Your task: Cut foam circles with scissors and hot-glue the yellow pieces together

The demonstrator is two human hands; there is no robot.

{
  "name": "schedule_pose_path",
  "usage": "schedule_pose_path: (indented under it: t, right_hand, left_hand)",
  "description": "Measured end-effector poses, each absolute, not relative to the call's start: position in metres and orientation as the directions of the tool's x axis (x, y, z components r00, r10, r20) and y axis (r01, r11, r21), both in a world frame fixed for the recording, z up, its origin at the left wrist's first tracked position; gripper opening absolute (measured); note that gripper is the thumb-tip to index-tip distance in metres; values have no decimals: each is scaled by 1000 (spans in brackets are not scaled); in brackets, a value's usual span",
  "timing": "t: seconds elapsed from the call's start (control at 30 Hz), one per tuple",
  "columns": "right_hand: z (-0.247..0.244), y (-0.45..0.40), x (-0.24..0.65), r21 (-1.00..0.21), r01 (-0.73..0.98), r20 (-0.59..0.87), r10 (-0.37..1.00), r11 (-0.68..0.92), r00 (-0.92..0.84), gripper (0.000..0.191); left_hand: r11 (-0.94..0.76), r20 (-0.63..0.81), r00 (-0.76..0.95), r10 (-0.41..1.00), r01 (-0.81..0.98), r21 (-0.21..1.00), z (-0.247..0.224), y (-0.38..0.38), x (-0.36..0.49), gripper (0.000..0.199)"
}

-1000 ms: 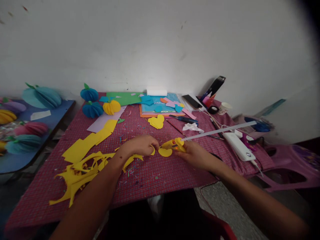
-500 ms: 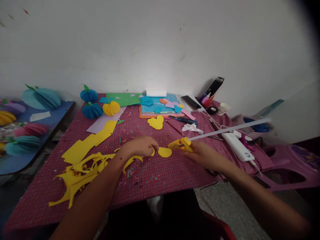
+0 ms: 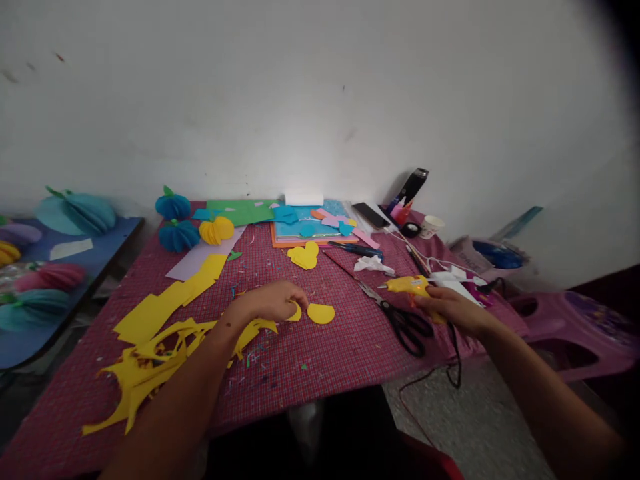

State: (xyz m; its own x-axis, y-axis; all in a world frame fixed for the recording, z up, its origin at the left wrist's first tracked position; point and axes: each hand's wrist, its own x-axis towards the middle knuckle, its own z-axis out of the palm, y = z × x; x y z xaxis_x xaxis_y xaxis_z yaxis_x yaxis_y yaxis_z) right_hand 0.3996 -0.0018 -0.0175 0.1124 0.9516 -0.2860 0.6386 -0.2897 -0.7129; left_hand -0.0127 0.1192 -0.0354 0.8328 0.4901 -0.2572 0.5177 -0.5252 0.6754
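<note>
**Left hand (image 3: 276, 301) at a yellow disc (image 3: 321, 314), right hand (image 3: 450, 308) round a glue gun (image 3: 409, 285)**

The left fingers bend down at the yellow paper; a small yellow piece (image 3: 295, 312) shows right beside them, though I cannot tell whether they pinch it. The yellow disc lies flat on the checked cloth (image 3: 340, 360), just right of these fingertips. The right fingers are wrapped around the glue gun's handle, its nozzle pointing toward the left hand. Just left of the right fingers lie black-handled scissors (image 3: 406, 325), blades near the nozzle. Tangled yellow offcuts (image 3: 135, 373) spread left of the left fingers, partly behind the forearm.

Beyond the left fingers are yellow cutouts (image 3: 304, 257); beyond the right, a crumpled white tissue (image 3: 373, 265). Farther from both sit a stack of coloured sheets (image 3: 295, 230), a dark phone (image 3: 371, 215) and, far left, blue paper pumpkins (image 3: 179, 235).
</note>
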Motion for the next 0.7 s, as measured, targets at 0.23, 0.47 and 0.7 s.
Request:
schedule_pose_path:
  t: [0.23,0.47,0.7]
  right_hand:
    - [-29,15,414,-662,725,-337,939,-188,-65,50]
    - [-6,-3,358,-499,864,134,980,-64,149,29]
    - [-29,-16,220,-925,363,98,993,113,-59,14]
  left_hand:
    - [-244,-186,780,597,398,884,-29,116,-14,38]
    - [-83,-107,717,689,225,971,-38,112,0,39]
    - [17,-90,665,742,115,993,-44,103,17,33]
